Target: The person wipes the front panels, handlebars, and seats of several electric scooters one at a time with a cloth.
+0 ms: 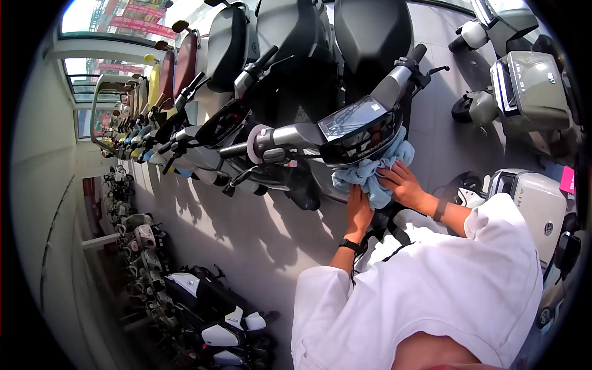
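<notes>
A light blue cloth [373, 176] lies bunched against the front of a dark grey scooter [364, 139], just below its display [351, 119]. My left hand [359, 208], with a black watch at the wrist, grips the lower left of the cloth; its fingertips are partly hidden in the folds. My right hand [404, 185], with a dark band at the wrist, presses on the cloth's right side, fingers bent over it. Handlebars [401, 77] with brake levers extend to both sides of the display. A pale ring [254, 143] sits around the left grip.
More scooters with black seats [225, 46] stand in a long row to the left. Grey scooters [533, 89] and a white one [530, 203] are close on the right. A black and white motorbike [216, 314] stands at lower left. Grey tiled floor [246, 240] runs between the rows.
</notes>
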`<state>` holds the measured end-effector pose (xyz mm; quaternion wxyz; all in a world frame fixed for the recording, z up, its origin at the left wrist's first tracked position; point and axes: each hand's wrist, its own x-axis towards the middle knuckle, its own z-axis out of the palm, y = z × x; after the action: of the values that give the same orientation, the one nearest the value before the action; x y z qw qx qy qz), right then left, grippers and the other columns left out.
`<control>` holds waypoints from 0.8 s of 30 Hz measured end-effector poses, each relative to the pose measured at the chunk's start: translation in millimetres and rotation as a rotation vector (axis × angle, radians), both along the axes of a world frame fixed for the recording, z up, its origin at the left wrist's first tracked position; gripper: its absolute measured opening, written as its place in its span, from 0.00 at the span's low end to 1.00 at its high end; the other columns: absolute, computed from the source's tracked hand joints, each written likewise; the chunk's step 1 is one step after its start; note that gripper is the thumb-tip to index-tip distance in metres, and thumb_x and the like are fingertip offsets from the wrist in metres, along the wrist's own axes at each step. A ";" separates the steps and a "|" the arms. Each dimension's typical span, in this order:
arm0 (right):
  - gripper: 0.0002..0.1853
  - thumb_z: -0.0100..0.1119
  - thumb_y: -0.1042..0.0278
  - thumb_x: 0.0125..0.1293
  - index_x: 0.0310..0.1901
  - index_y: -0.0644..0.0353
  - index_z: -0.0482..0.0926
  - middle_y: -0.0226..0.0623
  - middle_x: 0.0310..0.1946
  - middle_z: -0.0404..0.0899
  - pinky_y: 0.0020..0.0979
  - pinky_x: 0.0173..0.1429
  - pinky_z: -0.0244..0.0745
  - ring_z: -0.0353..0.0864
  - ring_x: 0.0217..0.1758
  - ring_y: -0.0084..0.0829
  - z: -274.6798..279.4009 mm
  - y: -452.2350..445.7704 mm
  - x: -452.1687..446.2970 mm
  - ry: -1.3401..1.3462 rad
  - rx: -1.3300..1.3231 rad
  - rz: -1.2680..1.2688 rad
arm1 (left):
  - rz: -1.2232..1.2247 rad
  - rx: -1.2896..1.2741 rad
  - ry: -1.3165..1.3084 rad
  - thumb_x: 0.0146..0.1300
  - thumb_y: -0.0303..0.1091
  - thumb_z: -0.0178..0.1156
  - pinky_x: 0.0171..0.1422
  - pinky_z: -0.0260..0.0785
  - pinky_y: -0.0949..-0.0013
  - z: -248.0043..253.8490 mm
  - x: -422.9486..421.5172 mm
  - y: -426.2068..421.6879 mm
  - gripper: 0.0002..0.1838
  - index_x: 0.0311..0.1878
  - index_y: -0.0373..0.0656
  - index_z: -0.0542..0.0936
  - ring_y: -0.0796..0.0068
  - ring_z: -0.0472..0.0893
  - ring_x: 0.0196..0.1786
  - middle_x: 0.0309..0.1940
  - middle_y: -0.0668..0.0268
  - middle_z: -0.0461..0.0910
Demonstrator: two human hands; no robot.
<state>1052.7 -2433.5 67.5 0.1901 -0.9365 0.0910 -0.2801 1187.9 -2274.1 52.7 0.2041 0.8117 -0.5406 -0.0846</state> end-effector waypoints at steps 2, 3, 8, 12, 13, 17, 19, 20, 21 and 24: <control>0.20 0.61 0.78 0.48 0.47 0.59 0.81 0.41 0.57 0.75 0.48 0.73 0.60 0.68 0.66 0.46 11.9 -9.0 1.7 -0.015 0.011 -0.014 | -0.079 -0.141 -0.027 0.51 0.27 0.65 0.69 0.65 0.49 0.4 -5.0 -10.6 0.31 0.60 0.30 0.70 0.38 0.64 0.68 0.61 0.45 0.69; 0.21 0.62 0.78 0.47 0.47 0.60 0.81 0.42 0.56 0.76 0.48 0.72 0.61 0.69 0.65 0.47 17.5 -15.5 3.2 -0.022 0.093 -0.066 | -0.113 -0.194 -0.052 0.46 0.26 0.69 0.69 0.64 0.47 -6.3 -2.4 -16.9 0.33 0.59 0.28 0.72 0.37 0.68 0.64 0.61 0.43 0.68; 0.25 0.64 0.78 0.41 0.48 0.62 0.80 0.43 0.53 0.77 0.47 0.68 0.65 0.71 0.60 0.50 17.9 -35.2 5.7 -0.027 0.182 -0.077 | -0.117 -0.243 -0.094 0.47 0.28 0.67 0.59 0.68 0.49 18.2 9.2 -39.4 0.24 0.50 0.33 0.75 0.43 0.72 0.55 0.54 0.50 0.72; 0.26 0.67 0.76 0.37 0.46 0.57 0.81 0.39 0.56 0.75 0.47 0.68 0.65 0.70 0.62 0.45 3.4 -20.9 -6.3 -0.001 -0.004 -0.053 | -0.080 -0.355 -0.131 0.49 0.29 0.67 0.56 0.69 0.51 -8.0 5.4 -22.3 0.21 0.47 0.36 0.76 0.46 0.72 0.54 0.52 0.53 0.72; 0.23 0.66 0.74 0.41 0.45 0.54 0.82 0.36 0.57 0.75 0.48 0.69 0.63 0.70 0.63 0.41 6.6 -16.0 -2.3 0.033 -0.025 -0.027 | -0.073 -0.362 -0.131 0.49 0.29 0.67 0.56 0.69 0.51 -16.5 2.6 -15.0 0.21 0.47 0.36 0.76 0.46 0.72 0.54 0.52 0.53 0.72; 0.18 0.62 0.71 0.47 0.44 0.53 0.83 0.33 0.57 0.75 0.44 0.71 0.61 0.70 0.63 0.38 0.9 2.5 26.3 0.068 -0.126 0.153 | 0.263 -0.249 0.228 0.54 0.29 0.65 0.55 0.69 0.52 -42.8 -12.2 9.5 0.19 0.48 0.34 0.75 0.46 0.72 0.53 0.49 0.52 0.72; 0.16 0.59 0.68 0.51 0.44 0.53 0.83 0.32 0.56 0.76 0.40 0.72 0.60 0.70 0.63 0.35 -10.0 12.2 29.8 0.072 -0.268 0.251 | 0.273 -0.200 0.180 0.55 0.31 0.65 0.54 0.69 0.52 -48.5 -6.4 21.3 0.21 0.51 0.33 0.74 0.45 0.71 0.52 0.48 0.50 0.71; 0.16 0.59 0.68 0.51 0.44 0.53 0.83 0.32 0.56 0.76 0.40 0.72 0.60 0.70 0.63 0.35 -12.0 12.9 24.3 0.073 -0.260 0.245 | 0.267 -0.192 0.181 0.55 0.31 0.65 0.54 0.69 0.52 -50.7 -5.0 23.9 0.21 0.51 0.33 0.74 0.45 0.71 0.52 0.48 0.50 0.71; 0.16 0.59 0.68 0.51 0.44 0.53 0.83 0.31 0.56 0.76 0.39 0.71 0.61 0.69 0.63 0.35 -11.0 10.5 17.2 0.117 -0.277 0.247 | 0.177 -0.150 0.104 0.54 0.31 0.65 0.55 0.68 0.52 -40.2 -2.2 22.0 0.20 0.50 0.34 0.75 0.45 0.71 0.51 0.47 0.50 0.71; 0.16 0.61 0.69 0.49 0.42 0.55 0.84 0.32 0.53 0.77 0.39 0.67 0.65 0.71 0.60 0.36 -6.5 -3.9 -15.7 0.130 -0.264 0.237 | 0.022 -0.107 -0.027 0.51 0.31 0.66 0.55 0.69 0.52 -9.9 -4.5 -2.0 0.17 0.43 0.38 0.76 0.47 0.71 0.49 0.46 0.51 0.71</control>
<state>1037.0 -2437.5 61.0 0.0907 -0.9737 -0.0454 -0.2041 1183.3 -2276.1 42.9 0.2407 0.8066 -0.5382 -0.0427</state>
